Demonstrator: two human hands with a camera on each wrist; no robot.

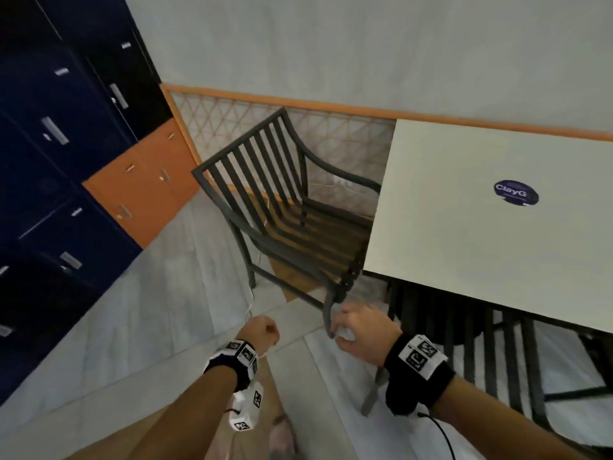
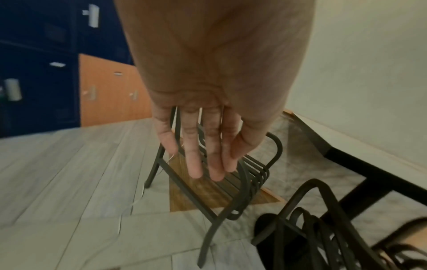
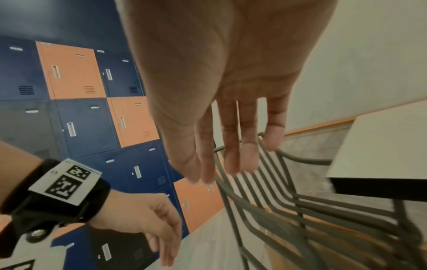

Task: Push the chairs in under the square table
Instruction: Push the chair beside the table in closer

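Plainly, both hands hang free with nothing held: the left hand (image 2: 208, 113) has its fingers (image 2: 195, 164) straight and slightly spread, and the right hand (image 3: 231, 102) likewise shows straight, relaxed fingers (image 3: 248, 157) pointing down. Seen from the head camera, the left hand (image 1: 260, 332) and the right hand (image 1: 360, 330) hover side by side, a black wrist strap with a white coded marker (image 1: 419, 355) on each arm. Just ahead of the right fingertips stands a dark grey slatted metal armchair (image 1: 282, 207), its front leg close beside them; whether they touch it I cannot tell. This chair sits at the left edge of the square white table with a black frame (image 1: 481, 227), its seat front reaching just under the tabletop, its back well clear. A round dark blue sticker (image 1: 515, 193) lies on the tabletop. Below the right wrist, a second dark slatted metal chair (image 1: 491, 353) stands at the near side of the table, partly under it. So two chairs show, and one table. Beyond the left fingers rises a wall of lockers, navy blue ones (image 1: 59, 134) and orange ones (image 1: 142, 190), all doors closed, so their contents are hidden. Underfoot lies pale grey plank flooring (image 1: 149, 310), with a brown wooden inset panel (image 2: 208, 193) beneath the first chair.
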